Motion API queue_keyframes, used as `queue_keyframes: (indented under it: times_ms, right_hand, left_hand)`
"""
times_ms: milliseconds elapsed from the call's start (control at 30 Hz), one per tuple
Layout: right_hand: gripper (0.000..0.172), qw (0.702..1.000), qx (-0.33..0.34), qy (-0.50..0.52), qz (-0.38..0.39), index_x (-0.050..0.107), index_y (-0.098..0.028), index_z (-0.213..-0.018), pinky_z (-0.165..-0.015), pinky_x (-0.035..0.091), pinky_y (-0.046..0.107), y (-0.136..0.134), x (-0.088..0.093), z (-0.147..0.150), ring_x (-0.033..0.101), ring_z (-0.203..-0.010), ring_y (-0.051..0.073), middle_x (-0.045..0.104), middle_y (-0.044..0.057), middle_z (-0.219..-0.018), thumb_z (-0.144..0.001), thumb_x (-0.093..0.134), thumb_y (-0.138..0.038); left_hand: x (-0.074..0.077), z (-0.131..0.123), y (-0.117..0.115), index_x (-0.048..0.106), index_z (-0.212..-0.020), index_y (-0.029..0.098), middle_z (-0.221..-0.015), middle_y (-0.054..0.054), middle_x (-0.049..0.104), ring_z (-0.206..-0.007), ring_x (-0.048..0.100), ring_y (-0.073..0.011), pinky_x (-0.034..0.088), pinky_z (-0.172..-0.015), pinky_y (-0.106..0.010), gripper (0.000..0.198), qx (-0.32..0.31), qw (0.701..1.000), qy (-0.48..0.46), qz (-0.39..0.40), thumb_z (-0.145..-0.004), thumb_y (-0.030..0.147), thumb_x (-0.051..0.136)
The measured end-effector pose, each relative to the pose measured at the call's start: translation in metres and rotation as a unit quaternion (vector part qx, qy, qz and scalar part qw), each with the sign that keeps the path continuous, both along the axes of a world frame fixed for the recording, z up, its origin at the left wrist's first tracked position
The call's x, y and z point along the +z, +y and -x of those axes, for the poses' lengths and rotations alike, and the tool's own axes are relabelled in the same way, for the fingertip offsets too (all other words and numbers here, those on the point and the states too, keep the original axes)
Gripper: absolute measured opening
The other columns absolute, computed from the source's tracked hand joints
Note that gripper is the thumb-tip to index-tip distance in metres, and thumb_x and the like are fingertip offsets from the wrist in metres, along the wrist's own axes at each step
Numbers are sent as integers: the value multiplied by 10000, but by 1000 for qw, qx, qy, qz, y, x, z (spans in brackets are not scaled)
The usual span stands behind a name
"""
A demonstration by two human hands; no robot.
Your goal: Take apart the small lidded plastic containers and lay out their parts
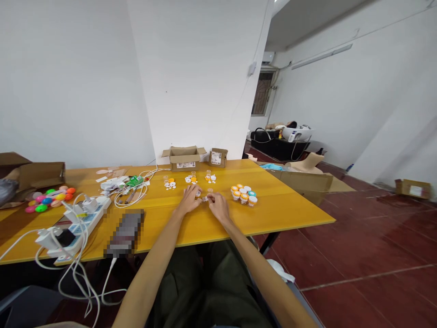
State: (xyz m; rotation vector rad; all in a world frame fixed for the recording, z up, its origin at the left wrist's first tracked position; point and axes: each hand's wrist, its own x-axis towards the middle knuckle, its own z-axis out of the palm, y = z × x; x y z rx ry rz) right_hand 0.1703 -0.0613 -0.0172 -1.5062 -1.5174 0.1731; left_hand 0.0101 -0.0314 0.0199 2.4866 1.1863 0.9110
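My left hand [190,200] is over the tabletop with its fingers curled beside a small clear piece [198,193]; exactly what they grip is too small to tell. Facing it, my right hand [219,206] pinches a small white piece with dark marks [205,199] that sits between both hands. A clear round cup [210,190] is just beyond my right fingertips. Farther back lie three small groups of white discs and orange lids, among them a white disc [213,177], an orange lid [193,179] and an orange lid [171,181]. Right of my hands stand several lidded cups [243,197], their lids orange, white and teal.
An open cardboard box [184,159] and a smaller carton [218,157] stand against the wall. Leftward are a green circuit board [134,181], white cables, a power strip [83,225], a blurred phone [125,232] and colourful balls [51,199]. The wooden table's [290,218] edge ends at the right.
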Motion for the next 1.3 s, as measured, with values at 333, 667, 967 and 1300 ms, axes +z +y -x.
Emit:
queue_keyframes:
  times_ms: [333,667,967,1300]
  right_hand:
    - [190,1000,0,1,8,735,-243,-848,-752,519,325,-4,5,3,667,-799,216,708,60,-936,-790,584,-143]
    - [178,998,44,27,-37,706,-238,-841,-732,533,308,-6,13,2,643,-732,181,706,38,-884,-823,537,-185]
    - [154,988,105,89,-62,680,-216,-898,-703,544,289,-9,18,9,659,-741,173,729,49,-923,-857,561,-305]
    - [166,977,126,167,-33,692,-213,-845,-740,591,334,-2,12,8,721,-759,212,766,54,-842,-819,646,-371]
  left_hand:
    - [-8,1,12,687,-1079,247,-1074,-68,685,-1072,597,-260,449,-994,-421,330,0,1000,-14,28,-824,105,534]
    - [-6,1,14,658,-1025,227,-1023,-47,689,-975,635,-224,503,-941,-379,246,-6,994,-108,29,-806,141,590]
    - [0,-6,5,628,-1098,219,-1054,-53,684,-947,626,-204,526,-875,-348,329,-42,989,-139,23,-773,166,631]
    - [-1,-9,2,641,-1119,229,-1048,-37,707,-923,639,-189,538,-867,-329,366,-81,989,-123,32,-770,125,602]
